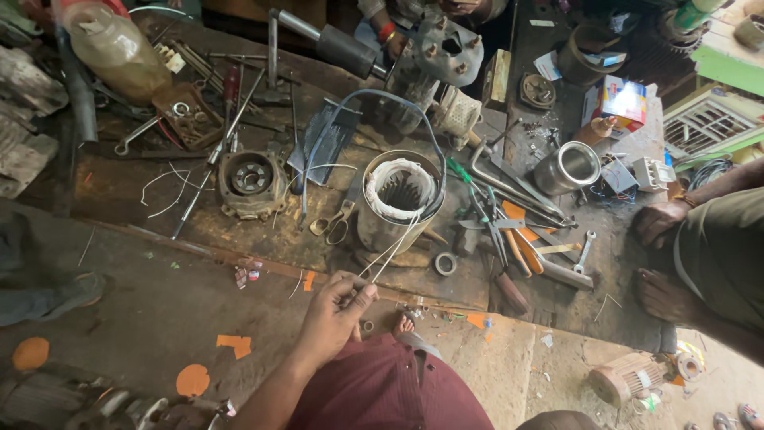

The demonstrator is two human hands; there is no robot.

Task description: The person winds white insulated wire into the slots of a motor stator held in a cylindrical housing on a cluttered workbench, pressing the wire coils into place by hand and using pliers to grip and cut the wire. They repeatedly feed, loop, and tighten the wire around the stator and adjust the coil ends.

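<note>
My left hand reaches out from the lower left over my maroon-clad knee. Its fingers pinch a few thin white strands that run up, stretched taut, to a motor stator. The stator is a metal cylinder standing upright on the workbench, with white-wrapped windings around its open top. A grey cable loops over it. Scissors lie just left of the stator. My right hand is out of sight.
A wooden workbench carries a motor end housing, screwdrivers, spanners, pliers, a tape roll and a shiny metal cup. Another person's bare feet rest at the right. Someone's hand works at the far edge.
</note>
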